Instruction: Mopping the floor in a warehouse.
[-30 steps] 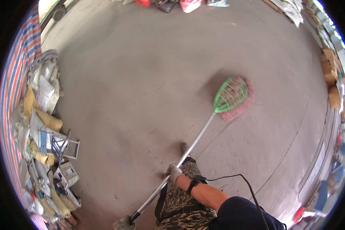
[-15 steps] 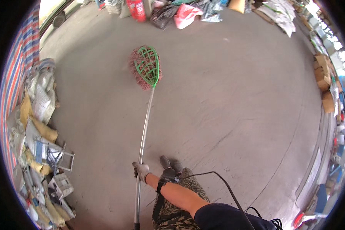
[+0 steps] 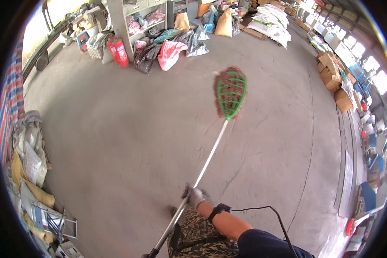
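Note:
My right hand (image 3: 196, 198), in a grey-white glove, is wrapped round the silvery pole of a dust mop (image 3: 210, 157). The pole slants from the lower edge up and to the right. At its far end the mop head (image 3: 231, 92) lies on the floor, a green lattice frame over reddish-brown fringe, slightly smeared by motion. A dark strap sits on my right wrist, with a black cable running from it. The pole's dark lower end meets the bottom edge of the picture. My left hand does not show.
Sacks and bags (image 3: 172, 53) lie by shelves at the far side, next to a red fire extinguisher (image 3: 118, 50). White sacks (image 3: 270, 23) are stacked farther right. Cardboard boxes (image 3: 331, 77) line the right. Bags and a metal-framed stool (image 3: 58, 225) stand along the left.
The mop head has swept to the right across the floor, and the pole now leans right. My right hand has moved right with it. The view has tilted up, showing more of the far side.

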